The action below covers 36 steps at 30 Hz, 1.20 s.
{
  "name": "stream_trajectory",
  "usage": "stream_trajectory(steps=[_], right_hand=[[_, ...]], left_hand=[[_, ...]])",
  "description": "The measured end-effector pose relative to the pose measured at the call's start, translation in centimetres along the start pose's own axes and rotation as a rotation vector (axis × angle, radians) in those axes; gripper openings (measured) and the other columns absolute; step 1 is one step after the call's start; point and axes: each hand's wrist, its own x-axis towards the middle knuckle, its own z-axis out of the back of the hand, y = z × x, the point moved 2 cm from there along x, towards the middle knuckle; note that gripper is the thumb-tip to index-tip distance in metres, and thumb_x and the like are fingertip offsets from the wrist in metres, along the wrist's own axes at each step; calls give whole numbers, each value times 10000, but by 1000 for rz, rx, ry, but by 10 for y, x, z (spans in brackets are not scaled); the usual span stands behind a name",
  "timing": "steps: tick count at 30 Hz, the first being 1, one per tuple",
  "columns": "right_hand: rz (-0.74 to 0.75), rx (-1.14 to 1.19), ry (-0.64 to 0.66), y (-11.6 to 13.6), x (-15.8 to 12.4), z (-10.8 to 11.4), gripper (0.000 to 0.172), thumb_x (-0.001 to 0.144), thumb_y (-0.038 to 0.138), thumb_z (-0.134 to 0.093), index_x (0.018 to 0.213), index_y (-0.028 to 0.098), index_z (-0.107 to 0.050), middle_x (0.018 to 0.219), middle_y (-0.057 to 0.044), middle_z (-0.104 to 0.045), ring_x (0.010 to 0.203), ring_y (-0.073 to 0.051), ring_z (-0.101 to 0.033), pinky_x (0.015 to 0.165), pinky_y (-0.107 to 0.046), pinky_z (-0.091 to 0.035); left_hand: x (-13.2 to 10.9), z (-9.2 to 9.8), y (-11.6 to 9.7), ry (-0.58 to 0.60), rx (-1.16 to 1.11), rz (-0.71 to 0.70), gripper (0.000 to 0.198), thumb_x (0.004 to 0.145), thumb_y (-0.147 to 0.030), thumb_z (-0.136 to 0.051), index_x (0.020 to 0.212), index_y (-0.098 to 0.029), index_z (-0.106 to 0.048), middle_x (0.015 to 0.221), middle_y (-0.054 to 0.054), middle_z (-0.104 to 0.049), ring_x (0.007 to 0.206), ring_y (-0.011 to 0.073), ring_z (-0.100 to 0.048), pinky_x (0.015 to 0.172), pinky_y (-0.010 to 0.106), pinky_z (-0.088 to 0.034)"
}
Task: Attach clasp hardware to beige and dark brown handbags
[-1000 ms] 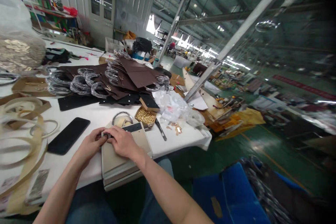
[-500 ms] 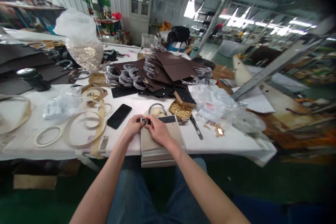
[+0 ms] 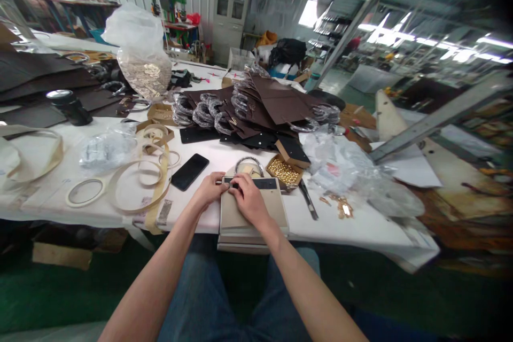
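Note:
A beige panel (image 3: 236, 215) lies on top of a small stack of similar pieces at the table's front edge, overhanging it. Along its far edge runs a dark strip (image 3: 267, 183) with a small round spot near its right end. My left hand (image 3: 211, 191) is closed in a pinch at the strip's left end. Close beside it, my right hand (image 3: 251, 202) has its fingers bent and pressed onto the same strip, its wrist over the panel. Fingers hide part of the strip. Just behind the panel stands a plastic-wrapped ring handle (image 3: 248, 160).
Left of my hands are a phone (image 3: 189, 172), rolls of tape (image 3: 85, 192) and loose beige strip (image 3: 136, 208). To the right lie a box of gold studs (image 3: 284, 171), a knife-like tool (image 3: 308, 200) and gold pieces (image 3: 343, 208). Dark brown bag pieces (image 3: 276, 99) are piled behind.
The strip's left end, raised between my fingers before, now lies flatter along the panel's far edge. The whole view has shifted, with things appearing farther right.

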Motion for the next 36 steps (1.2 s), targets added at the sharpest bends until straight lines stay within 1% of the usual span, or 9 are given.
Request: stream_trajectory(steps=[3,6,9,15,18,24,27,32,36], right_hand=[[7,1,-7,-1,0,-2,213,1076,179,-645,1276,247,-665,1364,-114,-664,1258,-315,-663,1117,-461,-554],[-5,3,-33,-2,0,-3,305,1063,167,-657,1356,248,-637,1363,-115,-663,1147,-303,-681,1060,-456,-578],[-18,11,-45,-3,-1,-3,297,1059,169,-663,1346,247,-643,1347,-116,-668,1032,-284,-681,991,-447,-597],[12,-18,-30,2,-1,-2,213,1094,181,-637,1277,254,-717,1402,-121,-668,1311,-316,-670,1176,-485,-564],[21,-47,-29,3,-1,-2,225,1109,184,-617,1282,262,-737,1437,-120,-668,1357,-316,-664,1200,-494,-561],[49,-105,34,1,-1,-5,365,1132,203,-601,1478,287,-680,1460,-106,-700,1375,-320,-665,1208,-512,-557],[49,-102,63,-1,0,-5,326,1138,196,-582,1426,282,-709,1415,-104,-713,1327,-308,-685,1159,-489,-586],[72,-73,105,-2,3,-6,314,1129,183,-575,1397,287,-702,1399,-94,-712,1314,-301,-689,1148,-481,-591],[68,-58,110,-4,3,-6,346,1124,189,-594,1447,289,-669,1408,-93,-709,1325,-306,-684,1165,-491,-581]], left_hand=[[-1,2,-1,6,10,29,266,799,-190,-762,1038,-145,-870,1379,125,-771,1074,258,-745,890,310,-604],[-2,5,-2,23,0,61,198,801,-192,-780,971,-140,-867,1441,134,-740,1011,243,-747,809,297,-611],[-2,7,-2,45,-23,57,194,796,-208,-800,964,-139,-868,1444,134,-737,984,229,-745,783,282,-601],[-3,7,-2,54,-39,66,250,781,-236,-803,1001,-131,-862,1380,139,-759,960,227,-748,724,265,-570],[-3,6,-1,46,-55,61,258,783,-245,-814,1015,-145,-863,1353,137,-769,997,245,-751,788,289,-600],[-4,8,1,38,-18,19,216,803,-253,-807,983,-155,-872,1442,144,-732,1088,273,-747,974,362,-620],[-4,10,1,48,4,-8,217,806,-255,-782,975,-158,-878,1425,143,-737,1148,290,-741,1035,374,-602],[-3,10,4,96,-7,-31,259,831,-340,-800,1000,-163,-885,1460,150,-721,1173,308,-747,1038,383,-607],[0,11,8,75,-8,-25,254,813,-288,-794,1014,-164,-887,1462,145,-730,1159,297,-754,1045,378,-609]])
